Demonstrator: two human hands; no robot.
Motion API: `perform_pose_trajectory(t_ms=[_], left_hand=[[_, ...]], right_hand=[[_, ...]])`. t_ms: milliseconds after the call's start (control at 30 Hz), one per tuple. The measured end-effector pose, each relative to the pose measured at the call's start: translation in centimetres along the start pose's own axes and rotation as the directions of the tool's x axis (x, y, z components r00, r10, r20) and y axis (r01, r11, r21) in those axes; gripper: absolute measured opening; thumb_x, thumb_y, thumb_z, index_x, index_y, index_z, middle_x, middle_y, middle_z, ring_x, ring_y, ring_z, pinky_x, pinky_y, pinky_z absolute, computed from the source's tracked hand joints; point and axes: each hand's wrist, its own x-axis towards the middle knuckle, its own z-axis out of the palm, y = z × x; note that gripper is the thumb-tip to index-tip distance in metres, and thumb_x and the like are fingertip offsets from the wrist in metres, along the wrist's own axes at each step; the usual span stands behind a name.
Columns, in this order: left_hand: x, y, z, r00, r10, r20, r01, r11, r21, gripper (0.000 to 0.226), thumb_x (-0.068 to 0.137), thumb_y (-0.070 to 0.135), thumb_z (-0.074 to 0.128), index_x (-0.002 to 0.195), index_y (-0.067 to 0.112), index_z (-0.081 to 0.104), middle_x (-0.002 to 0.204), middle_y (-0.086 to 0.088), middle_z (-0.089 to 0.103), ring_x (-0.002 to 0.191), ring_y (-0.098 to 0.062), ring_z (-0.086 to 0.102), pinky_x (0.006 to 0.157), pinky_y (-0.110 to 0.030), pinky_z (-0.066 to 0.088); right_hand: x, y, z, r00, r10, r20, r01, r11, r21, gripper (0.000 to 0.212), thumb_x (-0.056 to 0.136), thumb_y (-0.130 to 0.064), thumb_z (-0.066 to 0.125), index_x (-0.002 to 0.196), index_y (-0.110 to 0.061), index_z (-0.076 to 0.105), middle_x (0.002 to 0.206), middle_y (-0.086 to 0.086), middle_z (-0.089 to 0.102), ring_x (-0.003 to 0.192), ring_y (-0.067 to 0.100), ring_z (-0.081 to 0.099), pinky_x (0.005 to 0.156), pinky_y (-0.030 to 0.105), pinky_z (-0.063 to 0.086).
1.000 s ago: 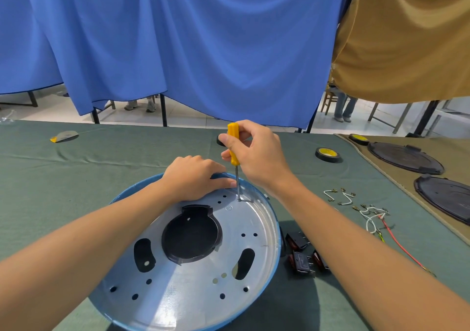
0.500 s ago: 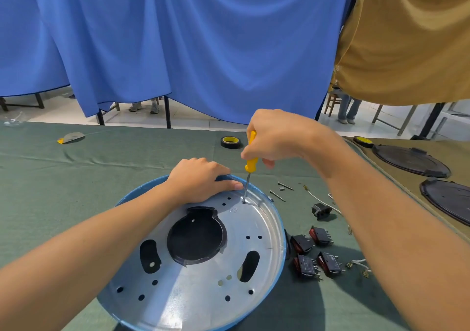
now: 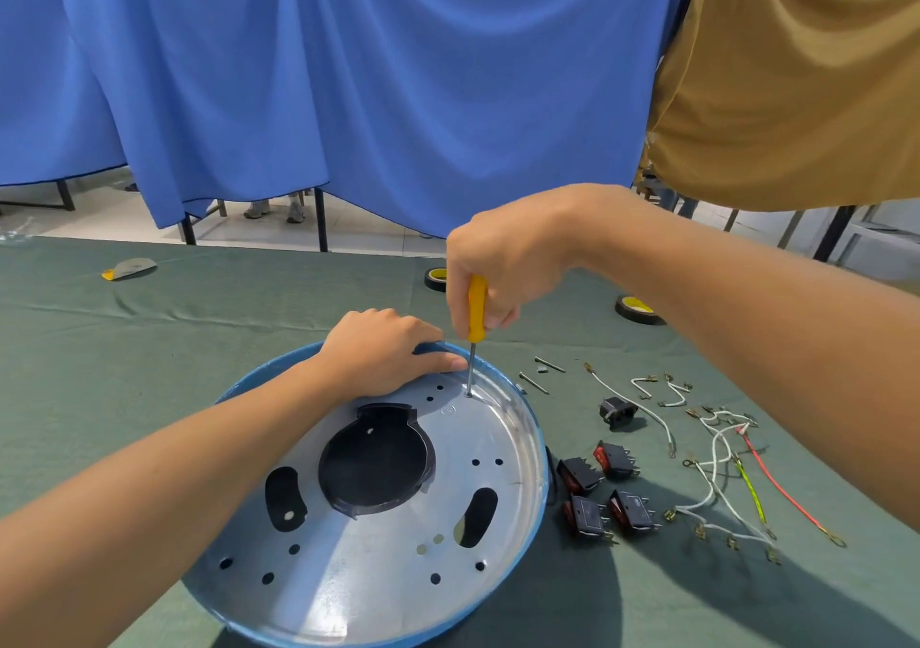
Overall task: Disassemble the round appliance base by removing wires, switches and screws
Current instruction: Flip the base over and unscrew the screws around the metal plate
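Round base (image 3: 358, 583) lies on the green-covered table (image 3: 99, 398) with its plate upward: bare perforated metal in a blue rim, with a black round fitting at centre. Left hand (image 3: 383, 354) grips the far rim, thumb inside, evidently to stop rotation. Right hand (image 3: 503, 259) is closed round the yellow screwdriver (image 3: 477, 309), held upright, tip at a screw (image 3: 468, 393) beside that thumb. Switches (image 3: 602, 493), wires (image 3: 722, 473) and loose screws (image 3: 535, 381) lie to the right.

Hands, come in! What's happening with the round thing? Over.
Right hand grips yellow screwdriver, tip at screw hole. Left hand holds round base. Nothing in the way.
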Motion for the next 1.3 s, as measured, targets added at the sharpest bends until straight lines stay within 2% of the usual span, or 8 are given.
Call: perform_pose_trajectory(t_ms=[100,200,367,633,800,933,1100,1300], left_hand=[[0.0,-0.1,0.1,1.000,-0.013,0.001,0.013,1.000,0.001,0.080,0.063,0.089,0.007,0.072,0.024,0.053,0.058,0.007,0.051,0.058,-0.015,0.049,0.049,-0.028,0.028],[0.0,0.0,0.1,1.000,-0.011,0.000,0.011,1.000,-0.001,0.071,0.070,0.087,0.015,0.072,0.026,0.052,0.053,0.008,0.045,0.051,-0.011,0.044,0.047,-0.028,0.028],[0.1,-0.1,0.2,1.000,0.004,0.009,-0.004,1.000,-0.012,0.076,0.067,0.088,0.010,0.069,0.023,0.051,0.059,0.008,0.052,0.056,-0.008,0.048,0.048,-0.027,0.027],[0.0,0.2,-0.1,1.000,-0.002,0.031,0.003,0.999,-0.036,0.068,0.067,0.086,0.013,0.059,0.023,0.035,0.055,0.008,0.047,0.053,-0.008,0.043,0.048,-0.027,0.024],[0.1,0.0,0.3,1.000,0.005,-0.010,-0.005,1.000,-0.008,0.074,0.065,0.089,0.009,0.063,0.024,0.045,0.054,0.008,0.047,0.053,-0.013,0.046,0.047,-0.028,0.026],[0.1,-0.2,0.5,1.000,-0.021,-0.019,0.021,1.000,0.008,0.078,0.062,0.090,0.006,0.069,0.024,0.047,0.057,0.007,0.047,0.058,-0.018,0.047,0.048,-0.028,0.026],[0.0,-0.1,0.4,1.000,0.001,-0.009,-0.001,1.000,-0.012,0.071,0.066,0.089,0.009,0.059,0.023,0.036,0.054,0.007,0.046,0.051,-0.006,0.041,0.047,-0.027,0.023],[0.0,0.0,0.3,1.000,-0.009,0.002,0.009,1.000,-0.008,0.073,0.065,0.089,0.008,0.062,0.023,0.041,0.055,0.008,0.047,0.054,-0.008,0.043,0.048,-0.028,0.025]], right_hand=[[0.5,0.2,0.8,0.999,0.030,0.042,-0.032,0.998,0.049,0.017,0.088,-0.035,0.066,0.099,-0.024,0.072,0.066,-0.009,0.069,0.051,0.002,0.060,0.052,0.015,0.049],[0.6,0.4,1.2,0.979,0.197,0.053,-0.193,0.979,-0.067,0.057,0.089,-0.063,0.048,0.063,-0.016,0.070,0.049,-0.006,0.063,0.050,0.017,0.054,0.053,0.026,0.045],[0.8,0.5,1.6,0.966,0.255,0.045,-0.253,0.966,-0.044,0.042,0.090,-0.046,0.056,0.061,-0.018,0.067,0.052,-0.006,0.055,0.052,0.019,0.047,0.050,0.025,0.039],[0.0,0.4,1.6,0.999,0.003,-0.051,-0.017,0.961,-0.276,0.027,0.089,-0.035,0.065,0.071,-0.014,0.064,0.058,0.000,0.050,0.054,0.013,0.042,0.045,0.025,0.032],[0.5,0.6,1.5,0.996,-0.019,-0.091,0.010,0.995,-0.101,0.029,0.077,-0.052,0.073,0.081,-0.023,0.074,0.064,-0.008,0.066,0.060,0.009,0.060,0.050,0.023,0.046],[0.9,0.5,2.1,0.972,0.118,-0.203,-0.120,0.993,-0.001,0.066,0.089,-0.070,0.037,0.057,-0.015,0.051,0.052,-0.004,0.047,0.055,0.016,0.045,0.050,0.028,0.031],[0.7,0.7,1.9,0.978,0.168,-0.127,-0.170,0.985,-0.010,0.034,0.092,-0.033,0.051,0.066,-0.015,0.061,0.058,-0.002,0.056,0.060,0.022,0.049,0.051,0.028,0.035],[-0.1,1.4,1.8,0.982,0.173,-0.069,-0.163,0.977,0.135,0.033,0.087,-0.054,0.059,0.094,-0.022,0.067,0.093,0.005,0.068,0.085,0.024,0.064,0.064,0.030,0.051]])
